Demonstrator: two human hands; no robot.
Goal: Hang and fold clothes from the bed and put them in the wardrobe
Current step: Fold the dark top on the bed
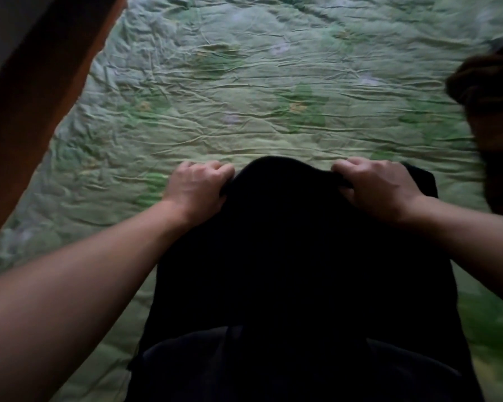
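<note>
Two hands are showing over the green bedspread [273, 91]: the left hand [196, 188] and the right hand [379, 187], each gripping the far edge of one black garment [296, 256], which is lying near the bedspread's front edge. One more dark heap of clothing [488, 91] is sitting at the bedspread's right side; how many pieces it holds is unclear. One reddish-brown wooden board [35, 91] is running along the bedspread's left side.
</note>
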